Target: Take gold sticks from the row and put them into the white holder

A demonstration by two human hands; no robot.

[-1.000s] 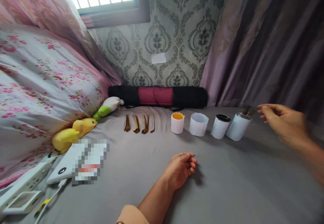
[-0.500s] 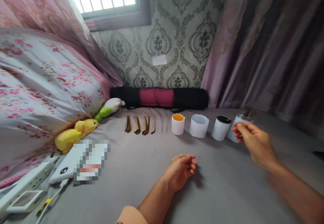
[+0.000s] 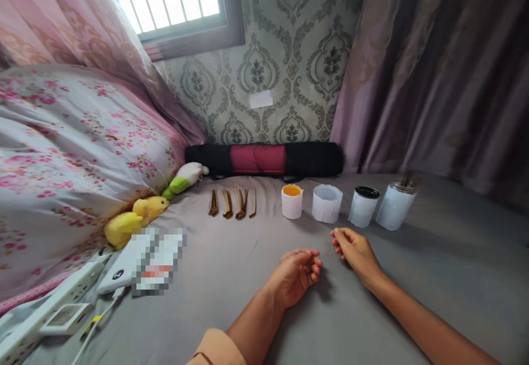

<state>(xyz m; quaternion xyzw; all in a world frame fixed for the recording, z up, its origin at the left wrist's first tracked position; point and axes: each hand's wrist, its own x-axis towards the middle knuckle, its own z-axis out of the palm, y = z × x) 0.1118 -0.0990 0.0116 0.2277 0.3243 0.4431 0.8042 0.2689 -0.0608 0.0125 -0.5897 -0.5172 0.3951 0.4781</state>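
L hand (image 3: 298, 277) is held half-curled, apparently empty; R hand (image 3: 355, 252) is pinched, grip unclear, just nr side of white tubs (image 3: 326, 212). Tubs are lined up far R, prob. for access; brown strips (image 3: 240, 213) are bunched to their L, prob. for easy pickup.

Glossy sticks (image 3: 241, 211) — matt cloth sheet (image 3: 223, 282)

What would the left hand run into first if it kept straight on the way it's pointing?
Probably the right hand, which lies just across a strip of grey sheet from the left hand; their relative heights are unclear, so it might pass under.
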